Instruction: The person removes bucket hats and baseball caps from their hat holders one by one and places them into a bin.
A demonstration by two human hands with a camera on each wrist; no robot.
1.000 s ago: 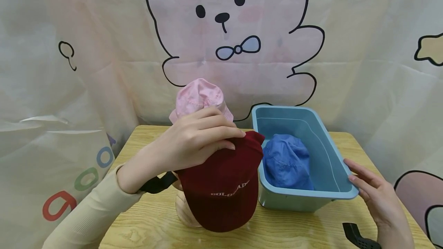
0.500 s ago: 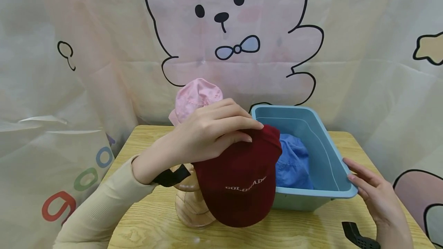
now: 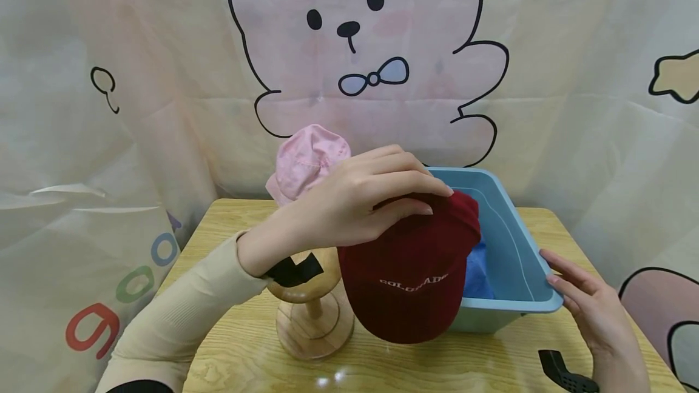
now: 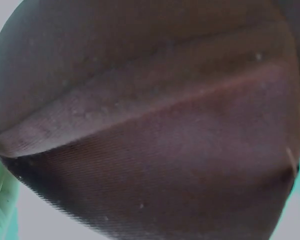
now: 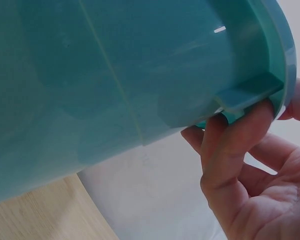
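Observation:
My left hand (image 3: 371,199) grips a dark red baseball cap (image 3: 409,284) by its crown, brim hanging down, in front of the blue bin's left part. The inside of this cap (image 4: 155,150) fills the left wrist view. With fingers curled under the rim and the thumb over it, my right hand (image 3: 595,314) holds the right edge of the blue plastic bin (image 3: 519,247). In the right wrist view, the fingers (image 5: 230,150) hook beneath the lip of the bin (image 5: 115,75). A blue cloth hat (image 3: 477,275) lies inside it, partly hidden by the red cap.
A wooden stand (image 3: 314,326) with a round base is left of the red cap, its top partly behind my wrist. Behind my left hand is a pink cap (image 3: 308,159), its support hidden. All stand on a wooden table (image 3: 235,344) before a printed curtain (image 3: 546,77).
My left hand has carried the red cap to the right, off the front of the wooden stand and over the bin's near left side. The right hand stays on the rim.

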